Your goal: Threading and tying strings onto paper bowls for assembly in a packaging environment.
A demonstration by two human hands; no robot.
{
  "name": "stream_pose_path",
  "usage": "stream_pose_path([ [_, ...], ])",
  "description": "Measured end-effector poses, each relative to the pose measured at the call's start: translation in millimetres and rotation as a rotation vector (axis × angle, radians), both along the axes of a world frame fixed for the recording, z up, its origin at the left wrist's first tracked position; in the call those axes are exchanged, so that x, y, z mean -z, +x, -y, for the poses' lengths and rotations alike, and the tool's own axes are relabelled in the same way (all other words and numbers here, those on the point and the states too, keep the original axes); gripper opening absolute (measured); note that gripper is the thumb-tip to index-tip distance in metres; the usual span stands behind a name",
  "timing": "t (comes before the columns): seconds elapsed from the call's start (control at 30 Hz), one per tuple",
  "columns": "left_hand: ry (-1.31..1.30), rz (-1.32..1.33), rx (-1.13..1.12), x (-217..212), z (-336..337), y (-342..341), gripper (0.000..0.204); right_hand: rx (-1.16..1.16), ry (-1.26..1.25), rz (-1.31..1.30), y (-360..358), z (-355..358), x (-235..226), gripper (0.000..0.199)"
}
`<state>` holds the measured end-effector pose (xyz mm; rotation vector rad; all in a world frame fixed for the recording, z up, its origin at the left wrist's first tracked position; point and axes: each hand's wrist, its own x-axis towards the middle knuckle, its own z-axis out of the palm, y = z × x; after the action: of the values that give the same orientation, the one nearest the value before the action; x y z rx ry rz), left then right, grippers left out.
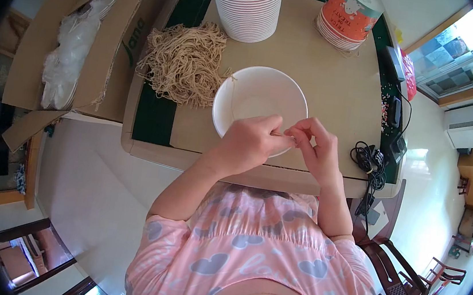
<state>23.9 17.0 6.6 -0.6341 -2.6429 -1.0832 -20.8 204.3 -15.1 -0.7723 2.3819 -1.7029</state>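
Our left hand (251,140) and right hand (318,147) meet over the near rim of a white bucket (280,89).
The bucket sits right in front of us; above its near rim, our thumbs and forefingers are pinched closed, seemingly on an end of string (232,98) (too small to be sure), whose other stretch hangs slack inside its left wall. If our pinch loosened, that thin end could slip away, and a hard tug could tip the light-looking bucket. The springy, crinkled tan heap (184,64) left of the bucket could snarl if a strand caught. Smooth, round and tapered, the bucket stands on matte cardboard (335,89), with a ribbed white stack (245,7) behind it.
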Motion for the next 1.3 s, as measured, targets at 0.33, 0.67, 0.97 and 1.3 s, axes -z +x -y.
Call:
stream_pose_path([
  [0.33,0.081,0.074,-0.016,0.1,-12.4,-1.3,0.007,0.123,-0.105,0.059,6.3,9.0,13.8,0.005],
  [0.67,1.280,1.154,0.004,3.3,8.6,-18.7,0.015,0.297,-0.369,-0.046,22.9,29.4,25.1,0.006],
  [0.97,1.231,1.094,-0.126,6.9,6.8,-22.6,0.017,0.419,-0.323,-0.404,23.4,44.1,26.6,0.013],
  [1.3,0.992,0.795,-0.153,2.3,12.8,-11.7,0.009,0.315,-0.188,-0.475,29.1,37.8,26.8,0.029],
])
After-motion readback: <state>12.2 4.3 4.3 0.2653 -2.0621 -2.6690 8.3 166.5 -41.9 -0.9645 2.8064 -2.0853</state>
